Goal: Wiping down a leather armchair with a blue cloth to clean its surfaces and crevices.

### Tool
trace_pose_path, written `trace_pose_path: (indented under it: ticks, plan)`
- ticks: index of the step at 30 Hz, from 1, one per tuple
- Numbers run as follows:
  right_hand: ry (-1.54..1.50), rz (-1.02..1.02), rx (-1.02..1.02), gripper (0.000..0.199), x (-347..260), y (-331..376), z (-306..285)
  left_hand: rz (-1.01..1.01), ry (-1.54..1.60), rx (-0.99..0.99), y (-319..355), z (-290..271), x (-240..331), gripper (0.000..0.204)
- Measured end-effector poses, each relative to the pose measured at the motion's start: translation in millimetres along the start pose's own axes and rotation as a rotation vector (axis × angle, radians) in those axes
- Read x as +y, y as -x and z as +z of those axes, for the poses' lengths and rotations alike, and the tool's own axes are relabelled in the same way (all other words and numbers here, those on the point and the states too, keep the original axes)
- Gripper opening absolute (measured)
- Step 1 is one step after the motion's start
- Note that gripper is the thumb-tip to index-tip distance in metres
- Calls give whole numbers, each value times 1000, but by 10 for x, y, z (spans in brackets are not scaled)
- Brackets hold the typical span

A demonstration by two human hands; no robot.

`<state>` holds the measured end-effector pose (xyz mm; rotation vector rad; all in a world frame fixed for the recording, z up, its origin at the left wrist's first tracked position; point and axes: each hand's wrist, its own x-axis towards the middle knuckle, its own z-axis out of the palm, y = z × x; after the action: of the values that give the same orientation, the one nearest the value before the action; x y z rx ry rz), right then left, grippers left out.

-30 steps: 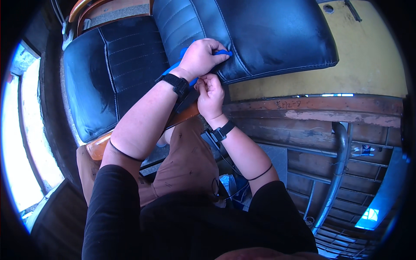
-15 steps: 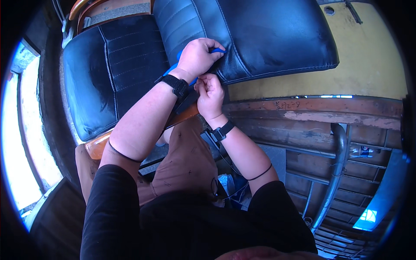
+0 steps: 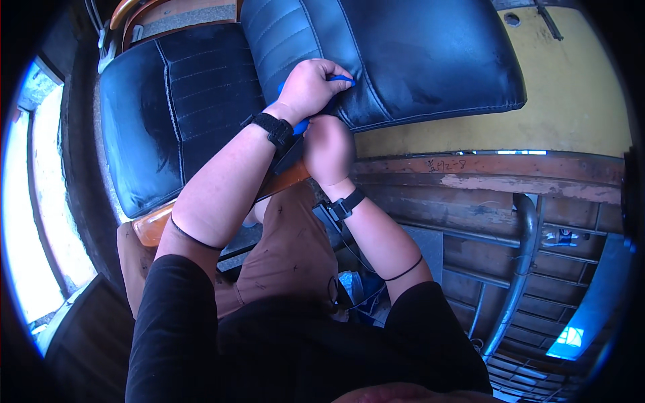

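Note:
My left hand (image 3: pixel 309 91) is closed on a bright blue piece (image 3: pixel 341 79), its tip sticking out between thumb and fingers. Whether it is cloth or something stiffer, I cannot tell. More blue shows beside the wrist, and most of it is hidden under the hand. The hand rests on the black stitched leather backrest cushion (image 3: pixel 430 60), close to its seam. Just below, my right hand (image 3: pixel 328 149) is at the cushion's lower edge, near the lower end of the blue piece. Its fingers are blurred, so its grip does not show.
A matching black seat cushion (image 3: pixel 134 127) lies to the left, on an orange wooden frame (image 3: pixel 153 225). At right are a yellow board (image 3: pixel 571 80), a worn wooden rail (image 3: pixel 484 164) and a metal pipe rack (image 3: pixel 524 269) holding a plastic bottle (image 3: pixel 561 236).
My left hand keeps its pinch on the blue piece and has shifted very slightly right. My right hand has turned, and its fingers have become blurred.

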<state>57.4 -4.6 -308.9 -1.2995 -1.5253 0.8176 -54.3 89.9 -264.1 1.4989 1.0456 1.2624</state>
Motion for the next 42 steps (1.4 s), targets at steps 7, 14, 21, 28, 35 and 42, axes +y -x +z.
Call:
trace_pose_path:
  ticks: [7, 14, 21, 28, 35, 42]
  plan:
    - [3, -32, 30, 5, 36, -7, 2, 59, -13, -114, 5, 37, -55, 18]
    - [4, -59, 39, 5, 35, -4, 5, 5, -55, -23, -2, 9, 32, 19]
    - [14, -48, 47, 5, 55, -5, 1, 162, -57, -94, -6, 18, -9, 19]
    - [44, -70, 27, 5, 48, -13, 15, 177, -138, 19, -2, 20, -35, 17]
    - [32, -88, 50, 4, 32, -7, 11, 141, -259, 106, 10, 69, 6, 15]
    - [33, 8, -19, 8, 1, 7, -6, 254, -200, -38, 2, 27, -48, 17]
